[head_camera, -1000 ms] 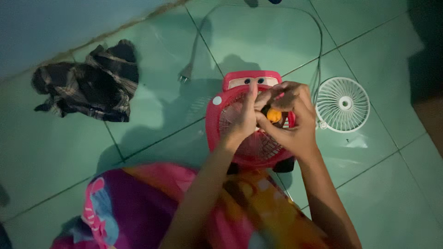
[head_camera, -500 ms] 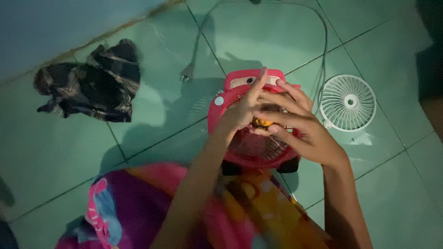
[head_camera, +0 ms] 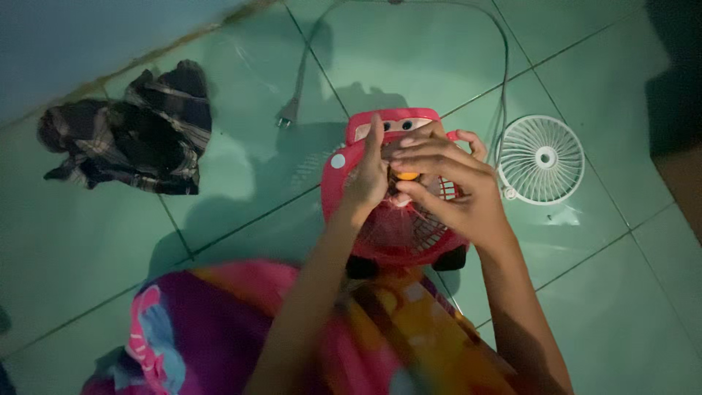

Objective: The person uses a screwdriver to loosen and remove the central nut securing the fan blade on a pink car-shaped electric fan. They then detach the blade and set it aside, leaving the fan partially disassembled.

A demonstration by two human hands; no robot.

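Down on the green tiled floor (head_camera: pixel 241 183), the head view showed a pink car-shaped fan (head_camera: pixel 398 227) lying face up just in front of the person's lap, which was draped in a bright patterned cloth (head_camera: pixel 219 329). A painted pair of eyes sat on a pale panel at the fan's far edge, and a small round white sticker (head_camera: pixel 337 162) marked its left rim. Both hands met over the fan's middle. The left hand (head_camera: pixel 368 179) rested on the grille with fingers stretched straight and one pointing up toward the eyes. The right hand (head_camera: pixel 453 186) curled over from the other side, its fingers pinched narrowly around a small orange knob (head_camera: pixel 406 175) at the hub. A detached white round grille (head_camera: pixel 542 159) lay on the floor just right of the fan, a grey cord (head_camera: pixel 504 80) looped behind it to a plug (head_camera: pixel 287 117), and a dark checked cloth (head_camera: pixel 131 132) lay crumpled well to the left.

Compared with half a second earlier, the left fingers had lowered closer to the grille, and the right hand had drawn in tighter over the knob.
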